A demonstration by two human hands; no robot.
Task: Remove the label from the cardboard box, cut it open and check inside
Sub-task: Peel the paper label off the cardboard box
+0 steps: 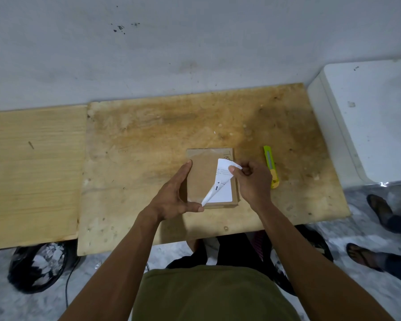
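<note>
A small flat cardboard box (pixel 203 179) lies on the stained wooden board (pixel 148 140), near its front edge. A white label (pixel 222 181) is partly peeled off the box top, folded over toward the right. My right hand (pixel 252 181) pinches the label's lifted corner between thumb and fingers. My left hand (pixel 176 195) grips the box's left side, thumb at the near corner, fingers along the far left edge. A yellow-green utility knife (pixel 271 166) lies on the board just right of my right hand.
A paler wooden board (pixel 33 170) adjoins on the left. A white block (pixel 368 121) stands at the right. Below the table are a black bin bag (pixel 39 265) with paper scraps and another person's sandalled feet (pixel 366 256) at the right.
</note>
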